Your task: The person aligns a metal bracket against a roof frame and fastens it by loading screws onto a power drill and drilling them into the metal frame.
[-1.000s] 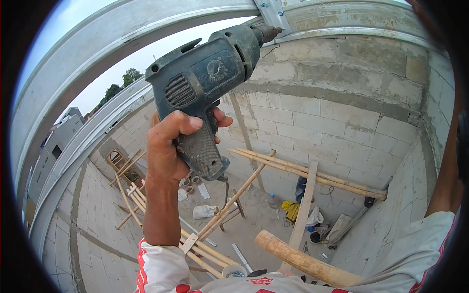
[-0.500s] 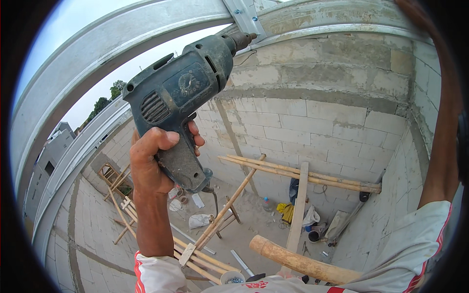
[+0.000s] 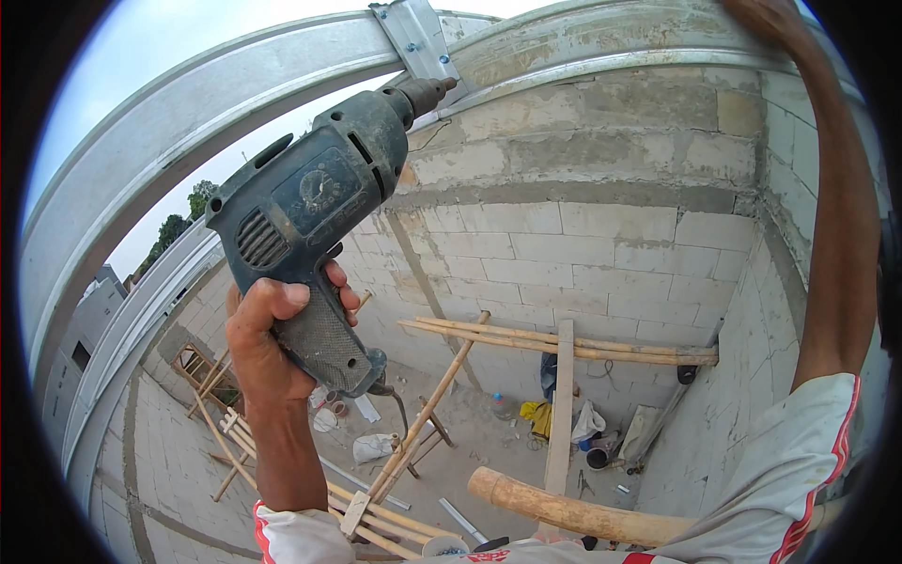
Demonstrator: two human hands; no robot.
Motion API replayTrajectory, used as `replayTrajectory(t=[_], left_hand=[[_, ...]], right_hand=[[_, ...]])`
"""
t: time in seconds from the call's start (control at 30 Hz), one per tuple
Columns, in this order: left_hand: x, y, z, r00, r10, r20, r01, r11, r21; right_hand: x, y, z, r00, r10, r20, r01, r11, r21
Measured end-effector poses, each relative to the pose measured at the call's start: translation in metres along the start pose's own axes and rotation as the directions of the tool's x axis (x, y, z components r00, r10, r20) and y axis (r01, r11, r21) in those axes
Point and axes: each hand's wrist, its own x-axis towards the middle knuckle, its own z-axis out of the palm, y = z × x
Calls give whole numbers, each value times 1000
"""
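Observation:
My left hand is wrapped round the pistol grip of a worn dark green power drill, with a cord hanging from the handle's base. The drill tilts up to the right, its tip close to a metal bracket with blue-headed screws; I cannot tell whether they touch. That bracket sits where the silver beam on the left meets the stained metal channel above the block wall. Up at the top right, my right hand is against the channel, its fingers mostly hidden at the picture's edge.
Pale block walls enclose a floor far below. Bamboo scaffold poles, a plank and a thick bamboo pole stand under me. A white bowl of screws is at the lower edge. Bags and a yellow cloth lie below.
The drill and my left hand have shifted left and slightly down in the picture, and the whole scene has shifted left too. My left hand keeps its hold on the drill.

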Motion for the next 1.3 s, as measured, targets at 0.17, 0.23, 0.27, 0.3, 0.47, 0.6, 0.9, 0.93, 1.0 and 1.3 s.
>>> replayTrajectory(t=[0.17, 0.23, 0.27, 0.3, 0.47, 0.6, 0.9, 0.93, 1.0, 1.3], left_hand=[[-3, -3, -1, 996, 83, 13, -83, 996, -25], [-8, 0, 2, 995, 94, 15, -94, 995, -19], [-11, 2, 3, 995, 103, 15, -102, 995, -20], [-12, 3, 3, 995, 99, 19, -98, 994, -36], [-12, 8, 7, 995, 87, -45, -85, 995, 55], [-18, 6, 0, 996, 71, -62, -69, 997, 44], [-15, 8, 4, 997, 67, -48, -64, 996, 59], [-13, 7, 7, 997, 62, -43, -60, 996, 58], [-16, 10, 0, 996, 66, -58, -62, 995, 73], [-14, 9, 9, 998, 34, -60, -29, 997, 71]], right_hand=[[-1, 1, -1, 999, 43, -14, -43, 999, -4], [11, 34, 30, 996, -83, -30, 73, 966, -247], [20, 60, 47, 981, -188, -46, 145, 871, -470], [27, 87, 62, 939, -342, -36, 191, 608, -771], [12, 54, 61, 952, -303, 47, 216, 553, -805], [7, 32, 35, 987, -139, 85, 163, 840, -517], [15, 44, 41, 991, -112, 79, 133, 928, -347], [13, 46, 40, 991, -107, 85, 128, 938, -322], [14, 26, 32, 983, -153, 99, 167, 974, -154], [10, 22, 29, 993, 75, 91, -84, 992, 94]])
